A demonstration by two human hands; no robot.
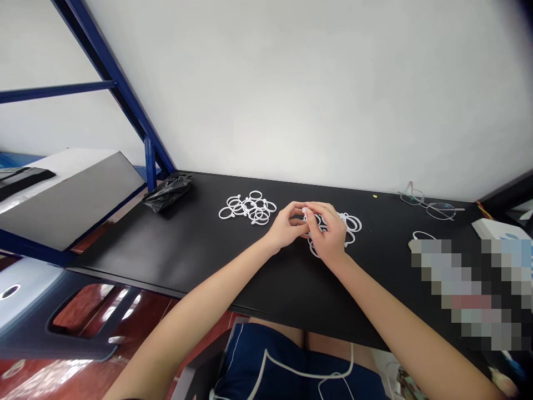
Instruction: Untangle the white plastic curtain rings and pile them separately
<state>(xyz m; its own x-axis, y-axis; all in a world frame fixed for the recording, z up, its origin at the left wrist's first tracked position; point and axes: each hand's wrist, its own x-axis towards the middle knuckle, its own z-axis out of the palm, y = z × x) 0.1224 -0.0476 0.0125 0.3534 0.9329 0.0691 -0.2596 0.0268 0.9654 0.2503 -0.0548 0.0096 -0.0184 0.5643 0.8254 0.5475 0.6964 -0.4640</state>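
Observation:
My left hand (285,226) and my right hand (331,233) meet above the black table (200,244). Their fingertips pinch a thin white ring (305,210), which the fingers partly cover. Beneath and behind my right hand lies a loose group of similar white rings (353,223), some hidden by the hand. To the left of my left hand sits a second pile of white rings (250,208), overlapping one another, each with a small knob or clasp where it can be made out.
A crumpled black plastic bag (169,191) lies at the table's back left by a blue metal frame (112,61). Eyeglasses (433,205) rest at the back right. A white box (499,233) and a blurred-out patch are at the far right. A white cable (291,369) crosses my lap.

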